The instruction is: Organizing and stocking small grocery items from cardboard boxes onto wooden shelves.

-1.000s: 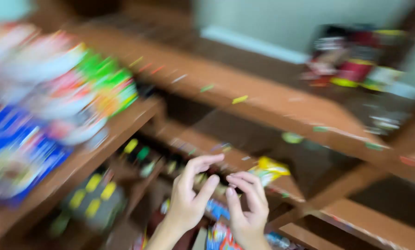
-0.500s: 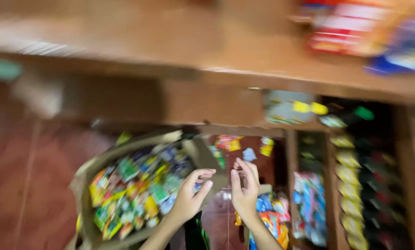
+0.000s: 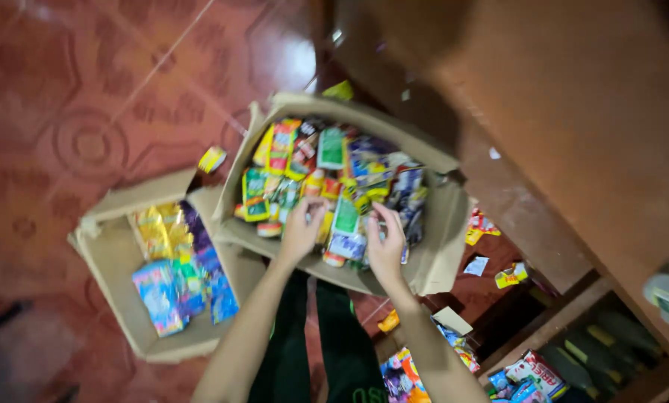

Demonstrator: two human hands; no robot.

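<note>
Sachets fill the open cardboard box on the red tiled floor, a bright jumble of green, yellow, red and blue packets, and both hands are down among them. From the head camera, the left hand lies on the near side of the heap, fingers curled onto the packets; blur hides whether it pinches one or only presses on them. Just beside it, the right hand curls over a green-and-white sachet, fingertips touching its edge, though a firm grasp cannot be made out. Left of this box, touching its side, sits a second cardboard box, holding gold, purple and blue packets along one side. Brown wooden shelving runs along the right, with a few loose packets on the floor at its foot and more packs on a lower shelf.
</note>
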